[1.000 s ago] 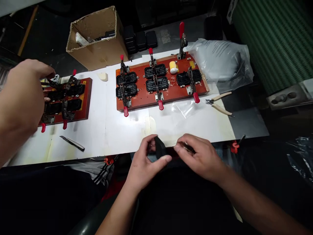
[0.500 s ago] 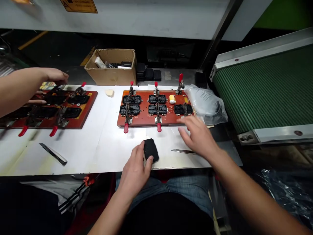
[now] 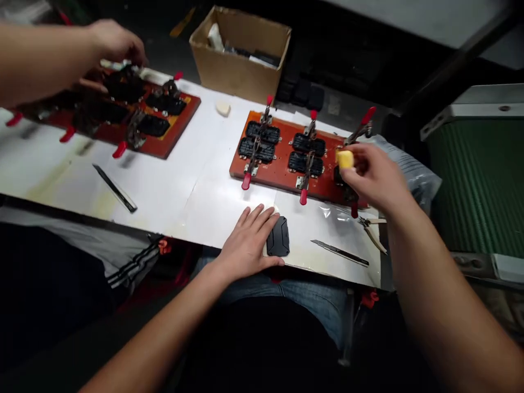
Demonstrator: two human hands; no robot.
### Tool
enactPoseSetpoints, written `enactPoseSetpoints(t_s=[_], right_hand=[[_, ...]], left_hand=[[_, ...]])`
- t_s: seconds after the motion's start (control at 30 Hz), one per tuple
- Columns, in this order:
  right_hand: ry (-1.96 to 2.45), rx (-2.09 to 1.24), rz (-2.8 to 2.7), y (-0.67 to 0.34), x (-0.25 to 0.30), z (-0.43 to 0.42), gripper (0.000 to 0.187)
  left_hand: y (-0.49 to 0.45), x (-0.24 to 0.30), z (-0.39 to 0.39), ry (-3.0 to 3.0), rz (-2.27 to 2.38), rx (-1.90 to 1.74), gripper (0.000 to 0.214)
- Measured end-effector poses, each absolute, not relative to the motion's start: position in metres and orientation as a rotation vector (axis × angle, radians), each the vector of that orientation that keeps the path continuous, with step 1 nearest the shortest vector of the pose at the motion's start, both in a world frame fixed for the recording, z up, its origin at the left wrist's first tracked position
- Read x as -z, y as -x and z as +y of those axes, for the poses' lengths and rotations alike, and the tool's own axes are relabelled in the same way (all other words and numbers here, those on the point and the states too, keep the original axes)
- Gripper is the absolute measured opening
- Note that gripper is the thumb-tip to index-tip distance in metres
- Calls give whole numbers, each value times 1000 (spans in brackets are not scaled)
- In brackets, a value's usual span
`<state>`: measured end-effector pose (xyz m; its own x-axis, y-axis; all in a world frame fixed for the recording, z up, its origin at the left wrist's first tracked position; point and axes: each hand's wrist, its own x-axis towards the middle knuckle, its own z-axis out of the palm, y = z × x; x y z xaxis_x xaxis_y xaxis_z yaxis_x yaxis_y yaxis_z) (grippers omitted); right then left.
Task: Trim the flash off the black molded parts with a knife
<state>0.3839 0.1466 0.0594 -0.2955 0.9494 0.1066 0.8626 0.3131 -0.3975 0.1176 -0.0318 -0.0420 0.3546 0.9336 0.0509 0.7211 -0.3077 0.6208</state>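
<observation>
Left hand is just resting, fingers spread, on a black plate while right hand is pinching some yellow block.

A grooved black cover lies flat on the white worktop, a yellow block pinched in the right hand.

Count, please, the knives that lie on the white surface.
2: one knife lies in front of the left red board; the other knife lies to the right of the black plate. No others show.
</observation>
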Motion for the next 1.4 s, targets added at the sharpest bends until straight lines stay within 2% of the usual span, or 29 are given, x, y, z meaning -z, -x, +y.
enactPoseSetpoints(t_s=[0.07, 0.13, 0.2, 0.3, 0.47, 0.7, 1.0, 1.23, 1.4], right_hand=[[1408, -659, -2126, -384, -54, 93, 43], [1277, -847, -2095, -377, -36, 43, 35], [1219, -916, -2182, -365, -10, 6, 32], [1161, -874, -2260, -351, 21, -20, 39], [1145, -723, -2262, -347, 29, -26, 43], [1217, -792, -2181, -344, 29, -31, 40], [880, -902, -2447, -354, 21, 1, 49], [852, -939, -2483, -358, 19, 6, 49], [844, -938, -2479, -357, 18, 10, 48]], left_hand=[[-116, 42, -32, -2126, 1407, -558, 105], [-116, 42, -30, -2121, 1401, -551, 101], [-117, 42, -29, -2123, 1414, -542, 99], [-118, 42, -29, -2147, 1430, -526, 95], [-120, 39, -29, -2153, 1451, -505, 90], [-120, 38, -28, -2131, 1458, -504, 86], [-119, 37, -26, -2111, 1443, -483, 82], [-123, 37, -26, -2083, 1485, -475, 89], [-123, 38, -25, -2086, 1496, -480, 86]])
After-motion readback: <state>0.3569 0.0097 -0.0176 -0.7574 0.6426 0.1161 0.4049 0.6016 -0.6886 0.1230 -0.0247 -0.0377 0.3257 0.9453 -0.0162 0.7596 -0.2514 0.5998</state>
